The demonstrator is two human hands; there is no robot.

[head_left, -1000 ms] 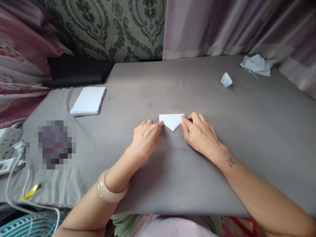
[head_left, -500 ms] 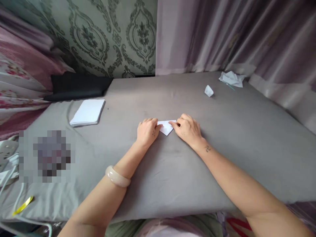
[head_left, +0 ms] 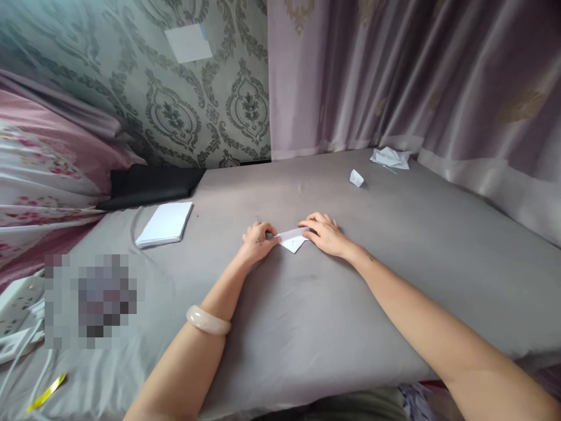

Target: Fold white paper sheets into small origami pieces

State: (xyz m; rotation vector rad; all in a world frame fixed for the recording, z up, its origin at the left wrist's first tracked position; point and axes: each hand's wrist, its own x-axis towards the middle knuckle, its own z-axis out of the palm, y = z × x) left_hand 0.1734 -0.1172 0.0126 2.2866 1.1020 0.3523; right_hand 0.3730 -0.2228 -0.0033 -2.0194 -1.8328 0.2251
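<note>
Left hand (head_left: pixel 258 241), below which a pale bangle (head_left: pixel 208 320) circles the forearm, closes thumb and curled fingers on the left end of a folded white paper (head_left: pixel 293 240). The right hand (head_left: pixel 325 237) pinches the opposite end, its thumb on the near side and its forefinger along the upper edge. Between them the paper lies low over the middle of a gray cloth-covered surface (head_left: pixel 342 316), a straight band along its far side and a point toward the person. At the near left sits a yellow strip (head_left: pixel 47 392), with a white power strip (head_left: pixel 20 310) and its cables just beyond; a pixelated patch (head_left: pixel 105 298) beside them cannot be made out. Farther on at the left rests a stack of white paper (head_left: pixel 165 224); a small folded paper shape (head_left: pixel 356 178) stands to the right. Behind that are a thin green stick (head_left: pixel 390 170) and loose white papers (head_left: pixel 389 156). Purple curtains (head_left: pixel 302 88) and damask wallpaper (head_left: pixel 248 105) close the far side.
</note>
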